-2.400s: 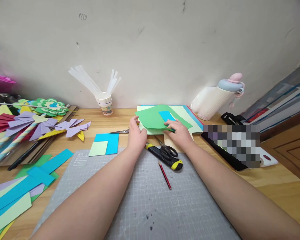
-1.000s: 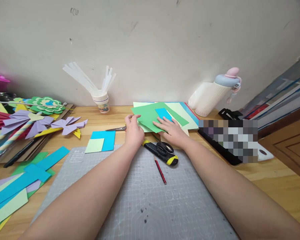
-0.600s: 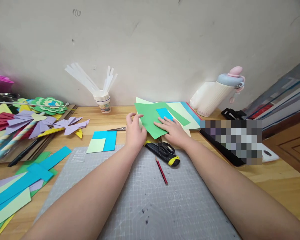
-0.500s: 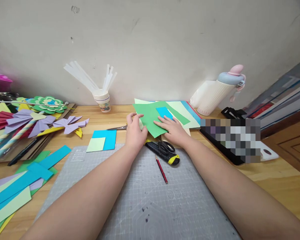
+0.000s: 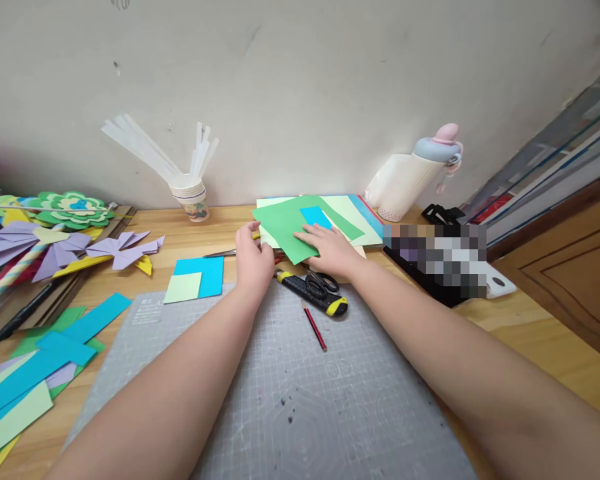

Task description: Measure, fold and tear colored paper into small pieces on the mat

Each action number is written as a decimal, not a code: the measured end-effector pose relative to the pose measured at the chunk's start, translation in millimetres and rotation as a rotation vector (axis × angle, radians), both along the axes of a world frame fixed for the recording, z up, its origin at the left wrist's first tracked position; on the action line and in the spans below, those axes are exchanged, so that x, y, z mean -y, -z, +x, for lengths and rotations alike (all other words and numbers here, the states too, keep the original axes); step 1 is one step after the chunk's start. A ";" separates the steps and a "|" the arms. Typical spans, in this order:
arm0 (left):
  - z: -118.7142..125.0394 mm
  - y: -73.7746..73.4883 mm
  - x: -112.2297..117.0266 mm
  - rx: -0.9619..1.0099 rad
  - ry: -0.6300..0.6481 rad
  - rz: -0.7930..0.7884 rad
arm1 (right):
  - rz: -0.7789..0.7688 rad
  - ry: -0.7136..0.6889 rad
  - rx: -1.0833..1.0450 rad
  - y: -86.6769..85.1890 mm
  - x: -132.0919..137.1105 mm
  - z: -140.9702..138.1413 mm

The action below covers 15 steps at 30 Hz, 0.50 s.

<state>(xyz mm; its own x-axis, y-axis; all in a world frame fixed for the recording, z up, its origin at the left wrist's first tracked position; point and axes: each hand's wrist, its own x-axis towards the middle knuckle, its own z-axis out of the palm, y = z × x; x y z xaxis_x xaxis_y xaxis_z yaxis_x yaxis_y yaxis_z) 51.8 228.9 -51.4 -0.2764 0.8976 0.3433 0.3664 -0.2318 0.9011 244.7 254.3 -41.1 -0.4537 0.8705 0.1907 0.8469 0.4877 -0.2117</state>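
Observation:
My right hand (image 5: 330, 248) lies flat with fingers spread on a green paper sheet (image 5: 286, 230) and the lower edge of a small blue paper piece (image 5: 314, 216). My left hand (image 5: 254, 259) is beside the sheet's left corner, fingers loosely bent and thumb apart, with no held thing visible. Scissors (image 5: 220, 253) point left from behind this hand, their handles partly hidden. Below the sheet lie a black and yellow utility knife (image 5: 305, 291), black scissor handles (image 5: 322, 285) and a red pencil (image 5: 315, 328). Pale green sheets (image 5: 341, 205) are stacked underneath the green one.
A grey cutting mat (image 5: 240, 400) covers the front of the wooden table. Blue and pale green squares (image 5: 213, 273) lie left. Paper strips (image 5: 70, 347) and paper flowers (image 5: 125, 250) are farther left. A paper cup (image 5: 190, 200) with white strips and a bottle (image 5: 415, 180) stand behind.
The view has shifted slightly, moving everything left in the picture. My left hand has drawn its fingers in at the paper's corner; my right hand stays on the green sheet.

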 end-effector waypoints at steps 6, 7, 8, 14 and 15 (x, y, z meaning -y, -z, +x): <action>2.0 -9.7 -1.4 0.005 -0.010 -0.018 | -0.012 0.170 -0.052 -7.7 -7.4 -7.5; 1.5 -10.2 -2.2 -0.012 -0.028 -0.030 | -0.016 0.220 -0.064 -7.1 -8.1 -8.4; 0.7 -10.5 -3.0 -0.036 -0.054 -0.048 | -0.018 0.265 -0.076 -6.1 -8.5 -9.1; -3.5 -13.9 -1.7 -0.323 -0.173 -0.215 | 0.005 0.377 -0.179 1.5 -4.3 -8.6; -2.9 -14.6 -0.9 -0.367 -0.161 -0.234 | 0.013 0.384 -0.197 2.3 -3.3 -8.1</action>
<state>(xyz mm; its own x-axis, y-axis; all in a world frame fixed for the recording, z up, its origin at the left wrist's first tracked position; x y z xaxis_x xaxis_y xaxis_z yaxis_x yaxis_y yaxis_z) 48.9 229.9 -36.8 -0.3167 0.9181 0.2382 0.6858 0.0482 0.7262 236.7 257.6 -43.3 -0.0514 0.9660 0.2536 0.9114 0.1491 -0.3835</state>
